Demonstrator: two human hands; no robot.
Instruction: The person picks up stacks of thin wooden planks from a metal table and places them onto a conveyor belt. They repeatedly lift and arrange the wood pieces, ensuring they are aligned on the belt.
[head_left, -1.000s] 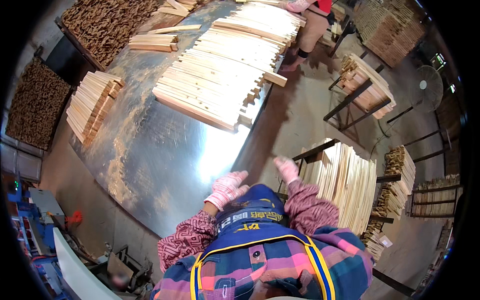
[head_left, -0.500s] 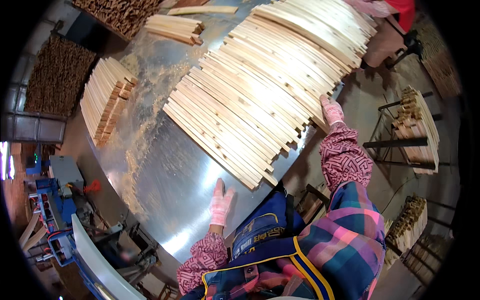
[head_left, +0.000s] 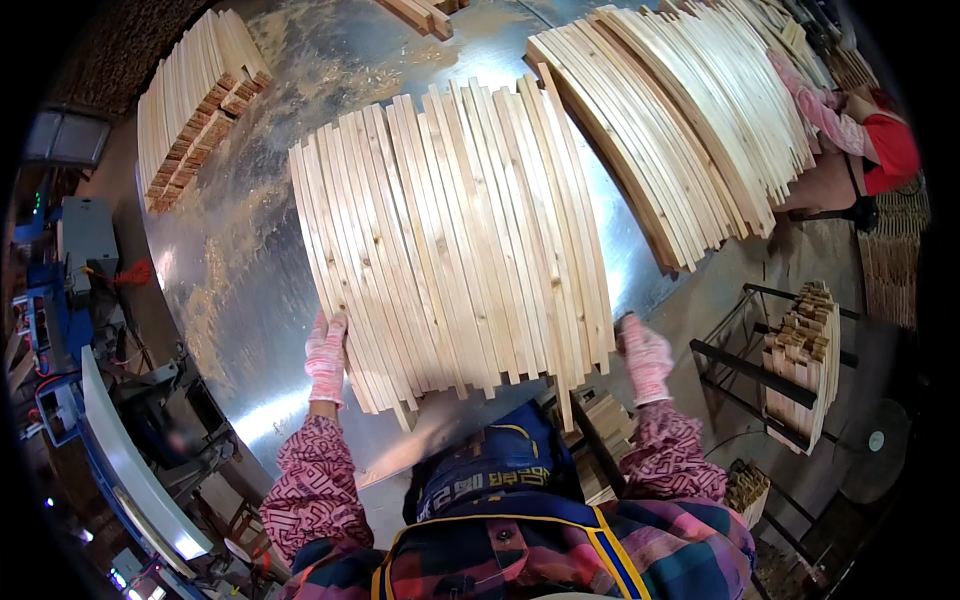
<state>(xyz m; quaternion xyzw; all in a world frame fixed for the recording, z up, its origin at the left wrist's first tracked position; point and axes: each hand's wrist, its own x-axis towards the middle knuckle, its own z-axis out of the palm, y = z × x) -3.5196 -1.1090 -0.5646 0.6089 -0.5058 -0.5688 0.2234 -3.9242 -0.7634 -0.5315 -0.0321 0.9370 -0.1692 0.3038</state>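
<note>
A wide row of pale wooden strips (head_left: 440, 250) lies side by side on the metal tabletop in front of me, their near ends uneven. My left hand (head_left: 326, 358), in a pink and white knit glove, rests against the row's left edge, fingers stretched out. At the right edge, near the front corner, is my gloved right hand (head_left: 647, 362), its fingers extended beside the outermost strip. Whether those fingertips press on the wood is hard to make out. One strip (head_left: 564, 400) sticks out toward me past the others.
More strips (head_left: 670, 130) lie in a second batch at the far right, where a co-worker in red (head_left: 888, 150) reaches in. A stacked pile (head_left: 200, 105) stands at the far left of the sawdust-strewn metal table (head_left: 240, 260). Right of me, a metal rack (head_left: 750, 372) holds wood; machinery (head_left: 110, 400) is at left.
The row before me now stands apart from the far-right batch, with a gap between. My left hand has come from bare metal to the row's left edge; my right hand remains at its right side.
</note>
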